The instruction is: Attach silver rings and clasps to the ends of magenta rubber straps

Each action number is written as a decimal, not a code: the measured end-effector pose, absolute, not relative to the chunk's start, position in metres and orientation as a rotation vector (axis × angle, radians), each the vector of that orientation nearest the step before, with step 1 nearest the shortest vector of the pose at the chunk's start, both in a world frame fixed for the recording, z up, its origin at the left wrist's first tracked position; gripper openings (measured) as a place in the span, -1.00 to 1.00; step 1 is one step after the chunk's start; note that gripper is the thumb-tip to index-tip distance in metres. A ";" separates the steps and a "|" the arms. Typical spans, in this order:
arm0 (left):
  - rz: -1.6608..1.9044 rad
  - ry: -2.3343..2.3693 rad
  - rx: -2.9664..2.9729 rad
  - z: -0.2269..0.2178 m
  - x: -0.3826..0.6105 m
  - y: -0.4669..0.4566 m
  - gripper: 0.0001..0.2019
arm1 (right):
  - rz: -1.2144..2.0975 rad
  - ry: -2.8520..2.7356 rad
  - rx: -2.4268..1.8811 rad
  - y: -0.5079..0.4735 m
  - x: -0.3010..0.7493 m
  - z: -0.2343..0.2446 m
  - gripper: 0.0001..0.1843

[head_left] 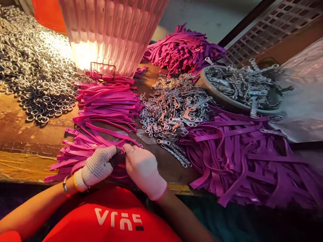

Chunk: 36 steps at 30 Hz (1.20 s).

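My left hand (98, 165), in a dotted knit glove, is closed at the end of a purple strap (108, 129) over the table's front edge. Close beside it my right hand (142, 164), in a plain white glove, pinches the same strap end, fingertips nearly touching the left ones. The exact grip is partly hidden by the fingers. Under and left of my hands lies a layer of purple straps (72, 154), with another row of straps (108, 101) behind. To the right of my right hand are several braided metal links (176, 153) near a heap of the same links (176, 104).
Metal rings (42, 74) are piled at the left. A ribbed translucent panel (111, 37) stands behind the straps, lit from behind. A bowl (242, 104) full of links sits at the right, above a big strap pile (242, 154). More straps (184, 48) are heaped at the back.
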State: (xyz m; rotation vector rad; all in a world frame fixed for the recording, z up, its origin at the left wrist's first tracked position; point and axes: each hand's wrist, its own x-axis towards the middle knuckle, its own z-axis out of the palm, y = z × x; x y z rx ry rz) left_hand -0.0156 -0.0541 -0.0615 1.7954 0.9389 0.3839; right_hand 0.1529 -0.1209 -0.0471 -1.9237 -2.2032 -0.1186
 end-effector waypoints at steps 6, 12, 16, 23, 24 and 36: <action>0.428 0.927 1.885 -0.057 -0.013 -0.051 -0.80 | 0.043 -2.094 -1.904 -0.122 0.151 -0.052 -0.77; 0.258 0.841 1.994 -0.063 -0.017 -0.043 -0.81 | 0.058 -1.980 -1.804 -0.122 0.155 -0.059 -0.74; 0.378 0.739 1.713 -0.064 -0.020 -0.041 -0.82 | 0.289 -2.010 -1.763 -0.127 0.161 -0.052 -0.65; 0.483 0.893 1.871 -0.070 -0.019 -0.058 -0.82 | 0.382 -2.195 -2.134 -0.118 0.158 -0.039 -0.67; 0.485 0.903 1.876 -0.071 -0.019 -0.059 -0.82 | 0.375 -2.240 -2.149 -0.117 0.157 -0.040 -0.75; 0.362 0.834 1.712 -0.061 -0.017 -0.045 -0.85 | 0.446 -2.525 -2.081 -0.116 0.160 -0.031 -0.70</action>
